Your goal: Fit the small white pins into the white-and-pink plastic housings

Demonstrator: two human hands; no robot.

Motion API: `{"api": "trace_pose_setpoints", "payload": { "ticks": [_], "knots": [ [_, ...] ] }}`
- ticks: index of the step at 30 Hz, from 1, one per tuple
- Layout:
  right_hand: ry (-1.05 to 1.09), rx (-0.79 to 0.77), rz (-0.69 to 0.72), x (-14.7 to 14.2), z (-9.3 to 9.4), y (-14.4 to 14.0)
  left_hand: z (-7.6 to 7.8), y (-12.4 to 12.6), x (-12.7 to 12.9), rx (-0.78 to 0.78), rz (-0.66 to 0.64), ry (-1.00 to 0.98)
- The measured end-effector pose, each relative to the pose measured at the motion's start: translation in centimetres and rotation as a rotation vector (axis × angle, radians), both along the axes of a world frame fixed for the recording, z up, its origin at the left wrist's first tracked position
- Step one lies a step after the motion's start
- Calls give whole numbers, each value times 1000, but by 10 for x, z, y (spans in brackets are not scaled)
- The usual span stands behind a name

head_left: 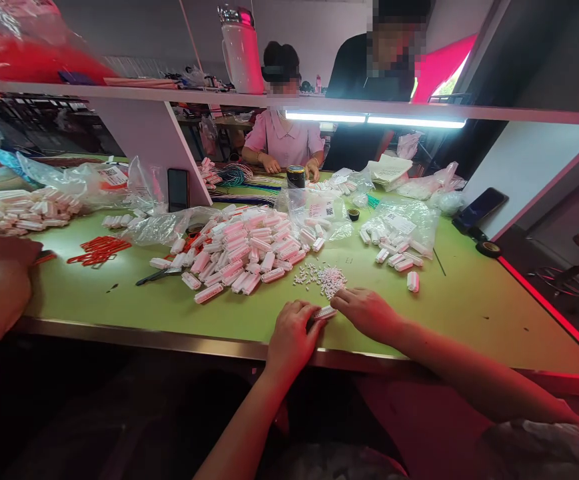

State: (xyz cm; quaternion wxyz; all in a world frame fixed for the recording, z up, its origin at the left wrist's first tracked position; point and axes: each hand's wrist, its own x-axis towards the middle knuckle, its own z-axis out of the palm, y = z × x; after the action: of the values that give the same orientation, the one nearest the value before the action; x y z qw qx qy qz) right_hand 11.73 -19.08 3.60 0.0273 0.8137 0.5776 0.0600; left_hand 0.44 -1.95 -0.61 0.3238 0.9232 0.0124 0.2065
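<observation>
Our left hand [289, 337] grips one block [325, 312] near front edge of bench [469, 320]; block lies between our hands, jutting past left fingertips. Our right hand [369, 312] bends its fingers at block's far end; we cannot tell whether they pinch anything. Block white, oblong, row of small marks along top. Just beyond hands, one scatter of tiny white pins [332, 281], too many to count. Farther left, one big heap [249, 247] of similar blocks, uncountable. Rightward, one lone block [412, 281]. Two phones [178, 189] farther out.
</observation>
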Motion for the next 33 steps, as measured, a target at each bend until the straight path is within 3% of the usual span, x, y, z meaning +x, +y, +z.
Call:
{"api": "trace_pose_setpoints", "payload": {
  "ticks": [5,12,19,25,30,33],
  "knots": [
    [-49,-37,46,-3,5,3,-1,-1,0,-11,12,9],
    [-125,121,114,1,-11,-6,-4,-3,1,-6,44,20],
    [-158,117,188,-6,-23,-8,-4,-3,1,-4,66,13],
    [97,151,62,-5,-13,-8,-5,-1,1,20,55,-4],
    [327,453,-204,37,-6,-21,-2,0,1,14,56,-27],
    [318,438,-313,57,-7,-29,-2,1,1,13,56,-39]
  ]
}}
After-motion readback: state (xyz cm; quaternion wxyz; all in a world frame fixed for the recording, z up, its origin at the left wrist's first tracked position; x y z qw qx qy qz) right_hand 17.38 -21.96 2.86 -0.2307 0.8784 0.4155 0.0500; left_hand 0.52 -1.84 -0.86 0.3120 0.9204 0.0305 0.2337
